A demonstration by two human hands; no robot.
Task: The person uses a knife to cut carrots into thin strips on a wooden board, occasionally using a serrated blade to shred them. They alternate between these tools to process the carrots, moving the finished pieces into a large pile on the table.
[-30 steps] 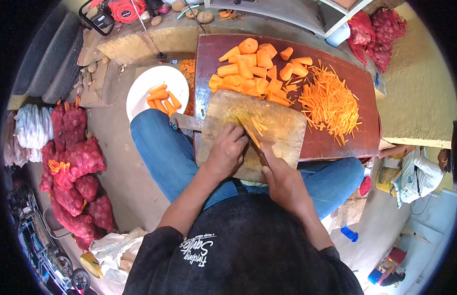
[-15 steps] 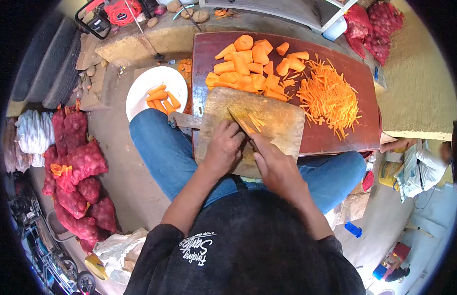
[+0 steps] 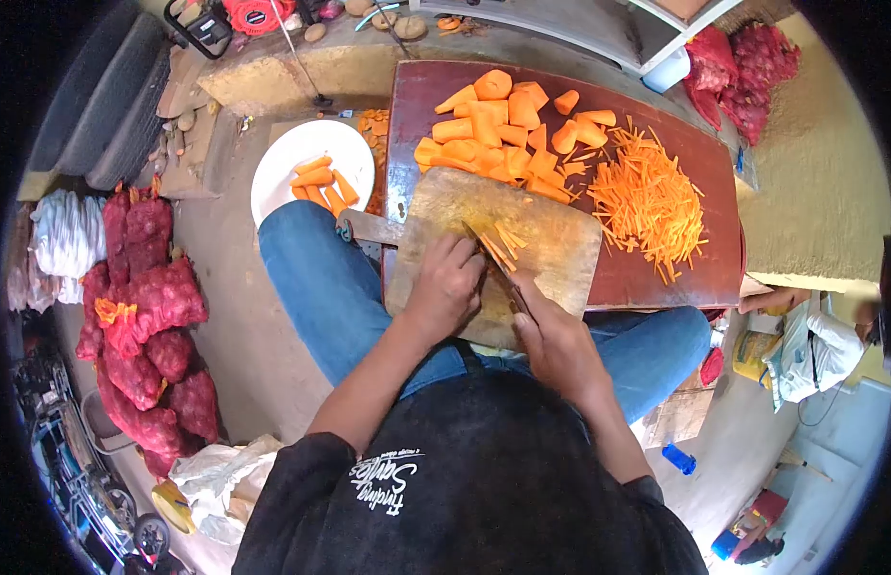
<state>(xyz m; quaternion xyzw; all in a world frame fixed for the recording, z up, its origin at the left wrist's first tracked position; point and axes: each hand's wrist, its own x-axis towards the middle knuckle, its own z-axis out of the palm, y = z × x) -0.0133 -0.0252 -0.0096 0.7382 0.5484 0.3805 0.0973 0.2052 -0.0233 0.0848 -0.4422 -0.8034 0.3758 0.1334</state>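
On a worn wooden cutting board (image 3: 567, 244), my right hand (image 3: 559, 343) grips a knife (image 3: 508, 278), its blade slanting up and left. My left hand (image 3: 450, 287) is closed at the blade's left side, fingers curled down onto the board. Whatever lies beneath those fingers is hidden. Thin carrot strips (image 3: 509, 237) lie just right of the blade. Beyond the board's far edge sit several peeled carrot chunks (image 3: 489, 125). To their right is a heap of shredded carrot (image 3: 651, 206).
The board rests on a dark red table (image 3: 695, 278) and over my lap. A white plate (image 3: 273, 182) with carrot pieces (image 3: 321, 179) is beside my left knee. Red mesh sacks (image 3: 163, 311) line the floor at left. Another person (image 3: 814, 345) is at far right.
The view has shifted slightly, moving the table a little right. My right hand and the knife handle have moved right and down. More strips show beside the blade.
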